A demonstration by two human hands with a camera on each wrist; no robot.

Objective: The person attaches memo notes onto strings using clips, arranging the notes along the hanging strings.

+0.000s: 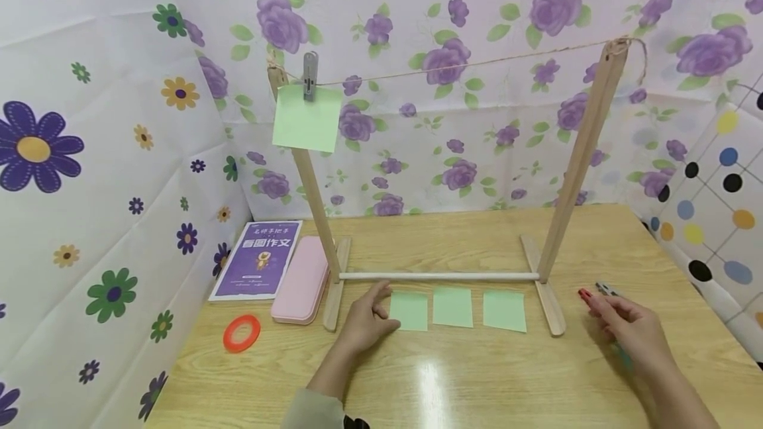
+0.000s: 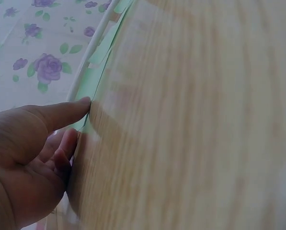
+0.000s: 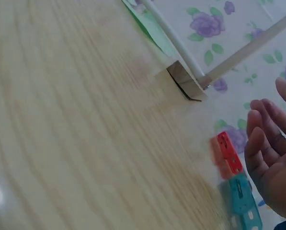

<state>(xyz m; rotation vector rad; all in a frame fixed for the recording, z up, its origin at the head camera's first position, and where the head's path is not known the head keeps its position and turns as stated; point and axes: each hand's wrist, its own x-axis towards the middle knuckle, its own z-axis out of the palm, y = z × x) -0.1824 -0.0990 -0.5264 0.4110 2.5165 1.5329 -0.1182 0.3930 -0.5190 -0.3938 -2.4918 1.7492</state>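
Note:
Three green sticky notes lie in a row on the table. My left hand [image 1: 365, 320] is at the left edge of the leftmost note [image 1: 410, 312], thumb and fingers apart and the thumb tip at its edge. My right hand [image 1: 638, 333] hovers over several clothespins, its fingers loosely bent with nothing between them in the right wrist view. A red clothespin [image 3: 228, 153] and a teal clothespin [image 3: 243, 201] lie beside it, and a grey clothespin [image 1: 605, 288] shows past its fingers. Another green note [image 1: 306, 121] hangs from the string by a grey clothespin [image 1: 310, 75].
A wooden frame with two posts [image 1: 587, 157] holds up the string [image 1: 477, 63]; a white rod [image 1: 441, 277] joins its feet behind the notes. To the left are a purple book [image 1: 257, 260], a pink case [image 1: 302, 280] and a red tape ring [image 1: 229, 343].

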